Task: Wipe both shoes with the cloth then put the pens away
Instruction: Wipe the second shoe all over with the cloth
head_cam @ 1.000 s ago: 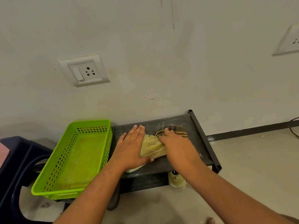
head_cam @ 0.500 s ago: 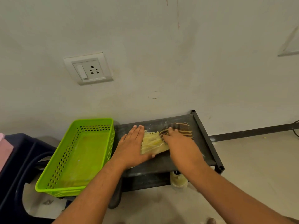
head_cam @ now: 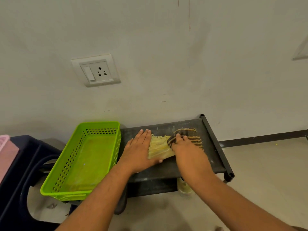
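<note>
Beneath the black metal rack shelf [head_cam: 214, 153], a second pale shoe [head_cam: 184, 187] stands on the floor. On the shelf, your left hand [head_cam: 138, 152] lies flat, fingers straight and together, against the pale yellow mesh shoe [head_cam: 158, 147]. Your right hand [head_cam: 188, 149] curls its fingers onto the brown striped cloth [head_cam: 191, 135], pressing it on the shoe's right side. A bright green perforated plastic basket [head_cam: 83, 162] sits just left of the shelf, with a white wall socket [head_cam: 96, 70] above.

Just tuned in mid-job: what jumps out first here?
The bright green basket sits left of the dark rack. On the rack, the left hand presses flat on a pale yellow shoe while the right hand holds a striped cloth against it.
</note>
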